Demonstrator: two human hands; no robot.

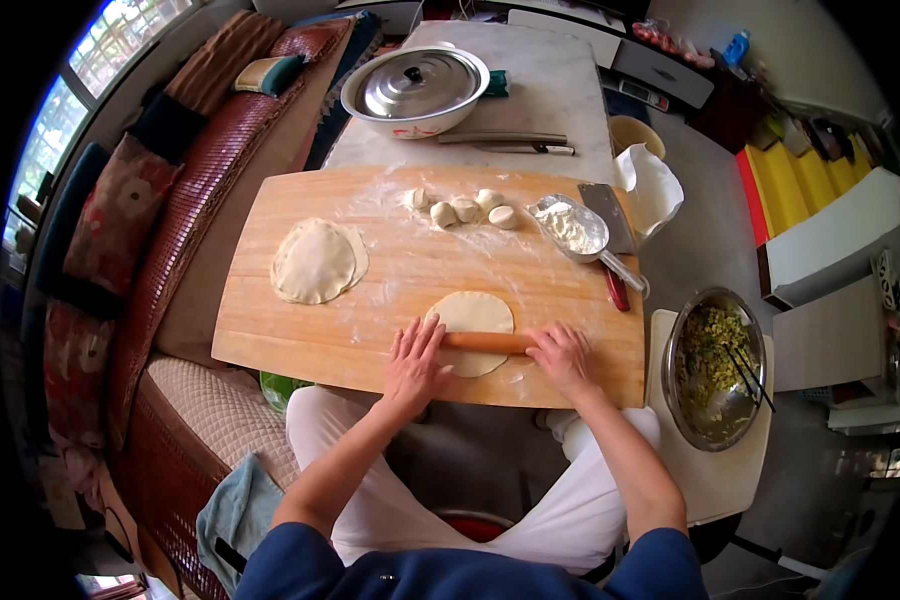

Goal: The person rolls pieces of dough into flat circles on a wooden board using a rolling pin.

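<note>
A round sheet of dough (473,310) lies on the floured wooden board (260,330) close to its front edge. Across it rests a rolling pin (487,343), lying sideways. My left hand (417,365) bears on the pin's left end, fingers pointing forward over it. At the other end, my right hand (562,357) holds the pin with the fingers bent over it. To the left is a stack of rolled dough rounds (315,262). Several small dough pieces (465,210) sit in flour farther back.
A metal scoop of flour (573,228) and a cleaver (607,215) lie at the board's right. A lidded basin (415,90) stands behind. A steel bowl (715,395) of chopped filling with chopsticks is at the right, and a flour bag (650,188) stands beyond the cleaver.
</note>
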